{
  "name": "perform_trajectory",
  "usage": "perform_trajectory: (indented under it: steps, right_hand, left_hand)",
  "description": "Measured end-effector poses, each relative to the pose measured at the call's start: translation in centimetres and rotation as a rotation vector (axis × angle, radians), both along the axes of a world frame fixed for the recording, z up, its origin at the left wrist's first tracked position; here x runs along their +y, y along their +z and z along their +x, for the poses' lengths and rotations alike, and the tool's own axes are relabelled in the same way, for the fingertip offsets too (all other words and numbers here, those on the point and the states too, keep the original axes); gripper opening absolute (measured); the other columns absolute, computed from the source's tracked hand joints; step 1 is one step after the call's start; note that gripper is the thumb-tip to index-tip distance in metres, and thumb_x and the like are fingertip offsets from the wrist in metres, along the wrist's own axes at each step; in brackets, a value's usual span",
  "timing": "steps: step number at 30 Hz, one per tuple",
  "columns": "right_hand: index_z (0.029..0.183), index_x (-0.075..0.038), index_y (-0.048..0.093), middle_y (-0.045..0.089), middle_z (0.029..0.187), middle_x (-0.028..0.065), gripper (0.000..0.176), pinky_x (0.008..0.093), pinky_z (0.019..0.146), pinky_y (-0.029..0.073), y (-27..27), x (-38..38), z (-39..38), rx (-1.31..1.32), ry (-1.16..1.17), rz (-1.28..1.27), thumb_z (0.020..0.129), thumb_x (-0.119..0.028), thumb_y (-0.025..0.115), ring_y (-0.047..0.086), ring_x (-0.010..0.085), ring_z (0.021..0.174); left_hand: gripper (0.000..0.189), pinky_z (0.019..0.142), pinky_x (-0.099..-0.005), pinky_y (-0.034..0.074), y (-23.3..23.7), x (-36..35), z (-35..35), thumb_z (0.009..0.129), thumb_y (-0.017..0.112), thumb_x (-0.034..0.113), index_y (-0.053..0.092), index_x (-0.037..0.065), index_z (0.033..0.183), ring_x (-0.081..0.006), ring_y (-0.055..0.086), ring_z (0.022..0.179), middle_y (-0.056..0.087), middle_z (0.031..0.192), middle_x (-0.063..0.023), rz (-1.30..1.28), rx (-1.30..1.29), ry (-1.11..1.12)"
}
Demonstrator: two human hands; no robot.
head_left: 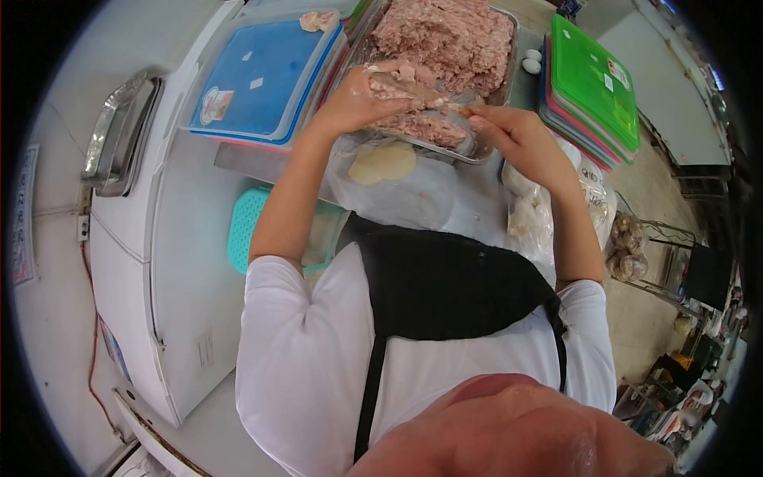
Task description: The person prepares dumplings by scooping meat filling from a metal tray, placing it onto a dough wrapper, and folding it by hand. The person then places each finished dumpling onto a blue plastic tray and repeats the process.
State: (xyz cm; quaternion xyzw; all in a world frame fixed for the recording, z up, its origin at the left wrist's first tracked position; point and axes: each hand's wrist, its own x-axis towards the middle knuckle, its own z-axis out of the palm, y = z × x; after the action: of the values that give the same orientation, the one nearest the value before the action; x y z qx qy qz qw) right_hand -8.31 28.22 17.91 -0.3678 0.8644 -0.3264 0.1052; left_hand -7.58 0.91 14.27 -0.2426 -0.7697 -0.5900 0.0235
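Note:
My left hand (355,102) is at the near left of a metal tray (513,60). Its fingers curl round a pale piece with ground meat on it, which looks like a dumpling wrapper (405,73). My right hand (520,139) reaches over the tray's near right corner. Its fingers pinch a thin tool (458,109) pointing towards my left hand; its kind is hard to make out. A big mound of pink ground meat (441,36) fills the far part of the tray, with a smaller portion nearer me. Round pale wrappers (383,163) lie on clear plastic in front.
Stacked lidded containers stand on the left, topped by a blue one (254,79), and on the right under a green lid (592,75). Two eggs (532,65) sit beside the tray. Plastic bags (528,215) lie near my right forearm, a turquoise basket (248,230) by my left.

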Motion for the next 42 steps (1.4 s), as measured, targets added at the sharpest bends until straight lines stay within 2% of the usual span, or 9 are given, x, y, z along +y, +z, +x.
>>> perform_trajectory:
  steps: [4,7,11,15,22,26,33,40,42]
  right_hand:
    - [0.111,-0.004,0.065,0.065,0.092,0.0162,0.029,0.0335,0.073,0.048,-4.2,-0.5,-1.7,0.131,0.092,-0.166,0.094,-0.024,0.055,0.062,0.0292,0.080]
    - [0.111,-0.008,0.065,0.064,0.090,0.0137,0.026,0.0369,0.070,0.049,-3.9,-0.1,-3.6,0.321,-0.020,0.088,0.091,-0.023,0.058,0.062,0.0321,0.079]
    - [0.103,-0.017,0.067,0.061,0.082,0.0105,0.018,0.0402,0.059,0.050,-5.4,-2.8,-0.3,0.558,-0.102,-0.154,0.089,-0.025,0.058,0.061,0.0305,0.071]
    - [0.101,-0.009,0.068,0.063,0.078,0.0110,0.019,0.0412,0.065,0.051,-13.0,1.8,-4.1,0.435,-0.147,0.496,0.088,-0.018,0.059,0.063,0.0314,0.076]
    - [0.114,-0.001,0.063,0.069,0.102,0.0149,0.033,0.0293,0.078,0.048,-3.5,-1.4,0.1,-0.202,-0.206,-0.285,0.093,-0.025,0.059,0.063,0.0194,0.083]
    - [0.111,-0.005,0.066,0.068,0.091,0.0135,0.028,0.0331,0.069,0.049,-3.5,-9.0,2.3,0.079,-0.007,-0.225,0.092,-0.024,0.059,0.065,0.0241,0.077]
    - [0.099,-0.016,0.069,0.062,0.079,0.0090,0.020,0.0423,0.060,0.049,0.9,-16.5,5.0,0.619,-0.250,0.090,0.088,-0.030,0.060,0.062,0.0313,0.072]
    - [0.108,-0.011,0.065,0.066,0.087,0.0128,0.025,0.0404,0.067,0.050,3.0,-19.5,5.2,0.464,-0.241,-0.048,0.091,-0.027,0.057,0.063,0.0325,0.079]
    - [0.110,-0.008,0.064,0.066,0.089,0.0155,0.027,0.0400,0.070,0.049,0.9,-21.2,4.9,0.401,-0.220,-0.009,0.091,-0.026,0.057,0.063,0.0347,0.082]
  left_hand:
    - [0.036,0.079,-0.0324,0.049,-1.0,-1.3,-0.5,0.072,0.075,0.014,0.065,0.000,0.104,-0.0178,0.061,0.083,0.068,0.094,-0.0101,-0.196,0.099,0.091]
    - [0.036,0.072,-0.0283,0.048,-1.1,-1.1,-0.4,0.076,0.072,0.019,0.062,0.000,0.106,-0.0126,0.058,0.078,0.065,0.091,-0.0064,-0.434,-0.220,0.252]
    - [0.042,0.069,-0.0322,0.048,-4.6,-2.8,-2.0,0.074,0.074,0.027,0.063,0.000,0.104,-0.0177,0.060,0.076,0.066,0.086,-0.0107,-0.335,-0.269,0.248]
    - [0.042,0.064,-0.0280,0.046,-6.3,-4.3,-1.9,0.076,0.074,0.022,0.059,0.003,0.111,-0.0117,0.055,0.076,0.062,0.088,-0.0037,-0.220,-0.110,0.298]
    - [0.041,0.073,-0.0287,0.048,2.4,-6.0,2.2,0.076,0.075,0.020,0.059,0.008,0.112,-0.0126,0.053,0.082,0.058,0.092,-0.0002,-0.169,-0.018,0.034]
    - [0.037,0.072,-0.0294,0.048,1.1,-9.2,0.6,0.075,0.076,0.023,0.060,0.007,0.105,-0.0123,0.053,0.082,0.057,0.088,0.0001,-0.226,0.135,-0.082]
    - [0.041,0.061,-0.0276,0.047,0.5,-15.8,-0.2,0.072,0.081,0.025,0.059,0.003,0.098,-0.0117,0.055,0.073,0.058,0.080,-0.0023,-0.168,0.033,0.019]
    - [0.043,0.051,-0.0233,0.043,2.6,-20.2,0.8,0.070,0.083,0.023,0.059,0.003,0.100,-0.0087,0.052,0.059,0.061,0.078,-0.0019,-0.122,-0.095,0.004]
    - [0.051,0.061,-0.0257,0.048,3.6,-21.4,-0.1,0.069,0.083,0.030,0.060,0.005,0.108,-0.0116,0.056,0.065,0.064,0.085,-0.0050,-0.240,-0.177,-0.043]
